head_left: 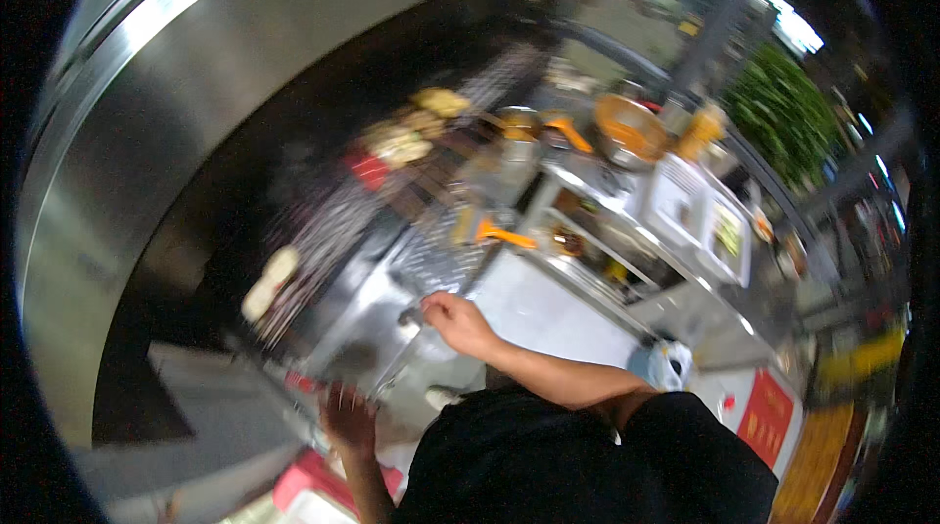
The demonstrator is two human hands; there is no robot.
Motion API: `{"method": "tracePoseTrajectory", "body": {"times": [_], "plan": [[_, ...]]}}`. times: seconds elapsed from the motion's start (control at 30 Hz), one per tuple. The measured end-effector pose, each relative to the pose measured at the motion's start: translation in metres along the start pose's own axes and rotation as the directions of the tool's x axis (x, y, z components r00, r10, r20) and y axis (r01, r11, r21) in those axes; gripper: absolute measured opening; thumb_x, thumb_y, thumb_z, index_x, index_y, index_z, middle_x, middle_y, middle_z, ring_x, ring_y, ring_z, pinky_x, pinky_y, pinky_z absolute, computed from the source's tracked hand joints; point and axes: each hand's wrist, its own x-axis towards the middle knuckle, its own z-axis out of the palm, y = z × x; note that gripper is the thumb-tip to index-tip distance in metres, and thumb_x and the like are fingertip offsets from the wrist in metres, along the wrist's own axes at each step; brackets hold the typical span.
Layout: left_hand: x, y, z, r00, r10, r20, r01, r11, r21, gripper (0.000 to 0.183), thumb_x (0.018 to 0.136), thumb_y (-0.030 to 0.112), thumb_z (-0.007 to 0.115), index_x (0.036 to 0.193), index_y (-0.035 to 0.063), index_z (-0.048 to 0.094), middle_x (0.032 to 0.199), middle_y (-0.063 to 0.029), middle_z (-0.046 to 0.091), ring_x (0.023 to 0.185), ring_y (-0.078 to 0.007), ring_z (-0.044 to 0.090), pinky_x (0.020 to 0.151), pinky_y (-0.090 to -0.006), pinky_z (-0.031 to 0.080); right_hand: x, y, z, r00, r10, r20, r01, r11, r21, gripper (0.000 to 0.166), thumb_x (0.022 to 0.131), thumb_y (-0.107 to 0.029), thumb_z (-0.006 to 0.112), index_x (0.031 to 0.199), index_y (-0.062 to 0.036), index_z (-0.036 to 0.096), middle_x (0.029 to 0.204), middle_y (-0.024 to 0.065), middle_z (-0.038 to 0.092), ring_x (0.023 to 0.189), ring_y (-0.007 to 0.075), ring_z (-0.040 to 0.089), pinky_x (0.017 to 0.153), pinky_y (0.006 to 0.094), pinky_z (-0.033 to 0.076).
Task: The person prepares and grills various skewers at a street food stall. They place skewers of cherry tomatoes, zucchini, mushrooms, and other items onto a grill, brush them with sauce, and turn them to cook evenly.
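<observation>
My left hand (349, 417) is at the near end of a long charcoal grill, its fingers stretched out and blurred, with no held thing visible. A small red item (301, 381) lies just beside its fingertips. My right hand (457, 322) hovers at the grill's steel front ledge (352, 337), fingers curled. A small dark object (408, 315) shows by its fingertips; blur hides whether they touch. Over the grill run rows of thin skewers (323, 230). Pale pieces of food (270, 283) sit at the near end, and yellowish food (411, 127) with a red piece (367, 168) lies farther along.
An orange-handled brush (499, 232) rests by the ledge. On the steel counter to the right stand a metal bowl of orange sauce (628, 124) and white plastic trays (698, 212). A curved steel hood wall (183, 98) rises behind the grill. A pink container (316, 480) is low left.
</observation>
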Motion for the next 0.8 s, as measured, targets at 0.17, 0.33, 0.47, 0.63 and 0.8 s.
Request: {"method": "tracePoseTrajectory", "body": {"times": [0.17,0.33,0.47,0.63,0.8], "plan": [[-0.045,-0.085,-0.055,0.949,-0.307,0.078,0.298,0.949,0.107,0.045,0.093,0.035,0.042,0.128,0.0064,0.045,0.107,-0.0106,0.057,0.096,-0.0227,0.052,0.087,-0.0365,0.042,-0.046,0.037,-0.1,0.98,0.13,-0.151,-0.136,0.99,-0.031,0.02,0.084,-0.019,0.051,0.089,-0.0032,0.062,0.077,0.0128,0.062,0.072,0.0232,0.059,0.066,0.0333,0.046],[0.02,-0.152,0.006,0.605,-0.724,0.33,0.767,0.642,0.003,0.042,0.092,0.027,0.051,0.123,0.0,0.046,0.096,-0.0155,0.059,0.085,-0.0207,0.055,0.076,-0.0342,0.045,-0.098,0.067,-0.211,0.937,0.149,-0.316,-0.172,0.984,-0.046,0.019,0.084,-0.021,0.056,0.086,-0.0026,0.061,0.072,0.0118,0.062,0.065,0.0235,0.059,0.062,0.0333,0.047],[0.014,-0.236,0.127,0.798,-0.575,0.177,0.261,0.596,0.759,0.046,0.09,0.032,0.054,0.118,-0.0046,0.05,0.092,-0.0149,0.062,0.077,-0.0192,0.057,0.069,-0.0309,0.045,-0.154,0.088,-0.334,0.83,0.13,-0.542,-0.216,0.971,-0.098,0.017,0.085,-0.016,0.057,0.092,-0.0026,0.063,0.078,0.012,0.065,0.068,0.0195,0.06,0.063,0.0305,0.047],[0.021,-0.401,0.261,0.716,-0.632,0.296,-0.027,0.398,0.917,0.036,0.088,0.027,0.055,0.107,-0.003,0.059,0.088,-0.0109,0.063,0.082,-0.0164,0.057,0.073,-0.0287,0.044,-0.234,0.159,-0.55,0.433,0.113,-0.894,-0.423,0.902,-0.091,0.02,0.083,-0.019,0.055,0.093,-0.0043,0.063,0.083,0.0173,0.065,0.075,0.0307,0.063,0.067,0.0365,0.049],[0.018,-0.566,0.427,0.474,-0.665,0.577,-0.636,0.194,0.747,0.018,0.084,0.018,0.061,0.088,0.0013,0.064,0.074,-0.0063,0.06,0.069,-0.0147,0.055,0.064,-0.0269,0.044,-0.264,0.194,-0.682,0.305,0.069,-0.95,-0.521,0.847,-0.106,0.017,0.08,-0.018,0.055,0.083,-0.003,0.064,0.079,0.0203,0.062,0.075,0.0378,0.06,0.065,0.0428,0.048]]}}
